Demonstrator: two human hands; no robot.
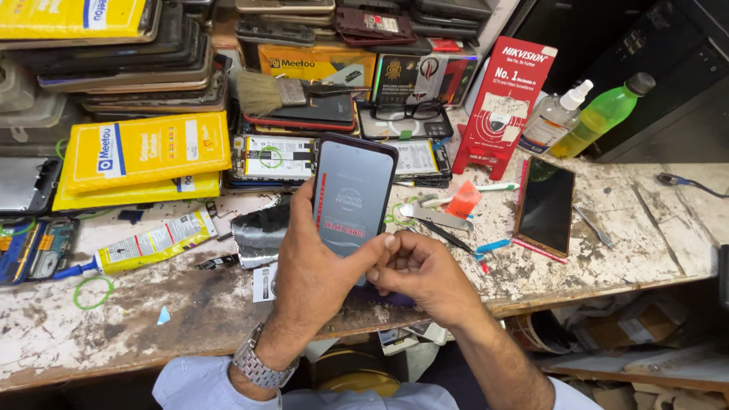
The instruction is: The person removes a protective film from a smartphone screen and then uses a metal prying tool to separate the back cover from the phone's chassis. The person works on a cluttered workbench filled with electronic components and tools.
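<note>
A: What is in hand here?

B: The left hand (315,277) grips a dark smartphone (353,193) upright above the counter (638,243), its screen covered by a protective film with a red strip down the left edge. The right hand (418,273) is pinched at the phone's lower right edge; I judge it is working at the film's corner.

A: How would one do that well?

B: Keep the left grip firm on the frame and off the glass. Lift only 1 corner with a nail, then draw the film slowly at a shallow angle so the phone does not twist out of the hold.

A: And where does the phone sit relative to the fingers?

B: The left fingers (304,199) wrap its left side from behind, closed around the body, with the thumb (372,254) crossing the bottom of the screen. The right fingertips touch the lower right corner, closed in a pinch; whether they already hold a tab of film I cannot tell, since the knuckles hide it.

A: Anything close by?

B: A second phone (545,205) lies flat on the counter to the right, well apart, and a glue tube (148,243) lies to the left.
</note>
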